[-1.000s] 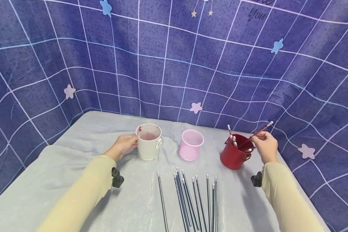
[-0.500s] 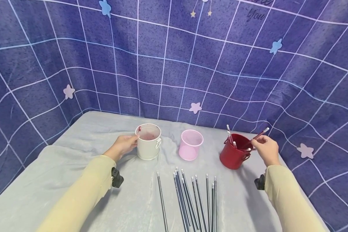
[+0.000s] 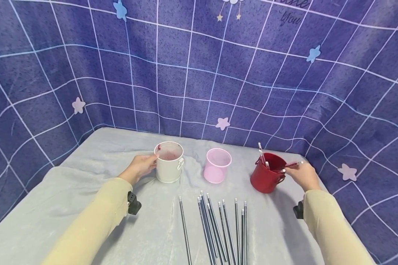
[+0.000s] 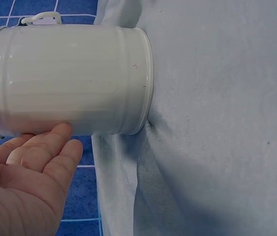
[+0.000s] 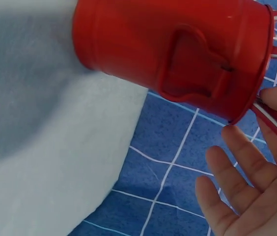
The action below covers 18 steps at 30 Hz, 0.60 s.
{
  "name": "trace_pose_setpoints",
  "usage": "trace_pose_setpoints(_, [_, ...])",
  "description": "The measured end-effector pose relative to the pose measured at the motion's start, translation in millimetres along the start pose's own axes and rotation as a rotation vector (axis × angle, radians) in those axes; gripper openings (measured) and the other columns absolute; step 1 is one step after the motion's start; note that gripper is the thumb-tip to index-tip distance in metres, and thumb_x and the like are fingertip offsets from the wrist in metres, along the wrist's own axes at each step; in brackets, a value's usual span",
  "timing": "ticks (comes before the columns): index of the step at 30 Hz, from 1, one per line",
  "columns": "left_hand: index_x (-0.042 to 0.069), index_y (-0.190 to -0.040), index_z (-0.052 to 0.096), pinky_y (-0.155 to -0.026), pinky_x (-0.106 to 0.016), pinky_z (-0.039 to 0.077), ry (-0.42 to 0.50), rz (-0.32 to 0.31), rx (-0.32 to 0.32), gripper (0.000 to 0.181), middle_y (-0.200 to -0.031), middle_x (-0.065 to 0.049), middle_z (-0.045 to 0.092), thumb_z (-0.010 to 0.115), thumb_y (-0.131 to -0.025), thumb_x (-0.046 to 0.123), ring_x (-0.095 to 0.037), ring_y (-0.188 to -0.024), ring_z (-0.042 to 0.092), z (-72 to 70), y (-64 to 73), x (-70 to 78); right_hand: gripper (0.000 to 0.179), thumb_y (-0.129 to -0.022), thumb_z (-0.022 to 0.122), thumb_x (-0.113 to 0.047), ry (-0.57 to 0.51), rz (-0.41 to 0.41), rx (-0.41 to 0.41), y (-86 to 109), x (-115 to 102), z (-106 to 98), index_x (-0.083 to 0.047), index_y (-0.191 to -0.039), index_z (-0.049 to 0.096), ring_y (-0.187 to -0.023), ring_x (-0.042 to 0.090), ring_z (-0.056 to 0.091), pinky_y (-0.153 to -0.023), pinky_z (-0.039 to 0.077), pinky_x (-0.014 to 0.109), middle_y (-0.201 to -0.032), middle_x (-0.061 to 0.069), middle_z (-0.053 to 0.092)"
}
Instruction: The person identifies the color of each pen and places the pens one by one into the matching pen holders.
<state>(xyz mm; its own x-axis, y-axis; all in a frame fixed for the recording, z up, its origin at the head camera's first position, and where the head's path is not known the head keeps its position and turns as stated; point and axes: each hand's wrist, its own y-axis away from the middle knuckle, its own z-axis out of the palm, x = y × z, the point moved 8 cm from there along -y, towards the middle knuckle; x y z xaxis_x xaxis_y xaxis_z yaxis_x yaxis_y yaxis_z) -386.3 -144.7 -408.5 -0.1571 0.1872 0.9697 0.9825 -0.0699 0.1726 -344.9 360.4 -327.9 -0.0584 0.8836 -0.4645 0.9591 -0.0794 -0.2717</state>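
A white metal bucket (image 3: 168,172) with red smudges inside stands upright at centre left. My left hand (image 3: 139,168) holds its left side, thumb at the rim and the other fingers against the outer wall (image 4: 65,73). On the right, a red bucket (image 3: 264,180) has several red pencils in it, white eraser ends up. My right hand (image 3: 306,176) pinches one red pencil (image 3: 293,164) at this bucket's right rim. In the right wrist view, thumb and index finger are at the pencils (image 5: 275,121) by the rim, while the other fingers spread beside the red wall.
A pink cup (image 3: 215,172) stands between the two buckets. Several dark pencils (image 3: 207,230) lie in front on the grey cloth (image 3: 146,235), with a single dark pencil (image 3: 185,230) apart to their left. A blue curtain (image 3: 172,81) hangs behind the table.
My right hand has moved slightly down, and the pinched red pencil has tilted lower, its eraser end dropping toward the bucket's rim. The left hand and the white bucket have stayed put.
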Motion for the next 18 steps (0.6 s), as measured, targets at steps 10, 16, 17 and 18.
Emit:
trace_pose_setpoints(10, [-0.019,-0.135,0.035,-0.113,-0.049,0.027,-0.007,-0.013,-0.006,0.055,-0.136,-0.03,0.039,0.042,-0.102,0.025,-0.039,-0.129,0.039,-1.0,0.1,-0.7,0.033,-0.083,0.063,-0.011,-0.229,0.129,0.143,7.2,14.1,7.7,0.012,-0.107,0.065,-0.072,0.001,0.055,-0.063,0.044,0.019,-0.097,0.023,0.07])
trace_pose_setpoints(16, [-0.019,-0.135,0.035,-0.113,-0.049,0.027,-0.003,-0.019,-0.003,0.056,-0.136,-0.03,0.039,0.043,-0.102,0.025,-0.038,-0.129,0.039,-0.7,1.4,-0.2,0.043,-0.089,0.057,-0.015,-0.338,0.239,0.153,15.8,27.6,19.8,0.009,-0.124,0.057,-0.072,-0.001,0.05,-0.061,0.045,0.014,-0.108,0.025,0.066])
trace_pose_setpoints(17, [-0.019,-0.135,0.035,-0.113,-0.048,0.028,-0.005,-0.021,-0.001,0.055,-0.136,-0.03,0.04,0.043,-0.102,0.025,-0.038,-0.129,0.039,-0.9,1.4,-0.2,0.043,-0.089,0.056,-0.016,-0.352,0.246,0.148,17.2,28.3,21.3,0.009,-0.125,0.056,-0.07,-0.003,0.049,-0.06,0.045,0.014,-0.107,0.024,0.066])
trace_pose_setpoints(18, [-0.019,-0.135,0.035,-0.113,-0.048,0.028,-0.007,-0.022,0.0,0.056,-0.136,-0.03,0.04,0.043,-0.102,0.025,-0.038,-0.129,0.039,-1.0,1.4,-0.3,0.044,-0.091,0.055,-0.016,-0.38,0.25,0.14,18.5,28.8,23.0,0.009,-0.127,0.055,-0.069,-0.004,0.049,-0.059,0.045,0.014,-0.108,0.023,0.066])
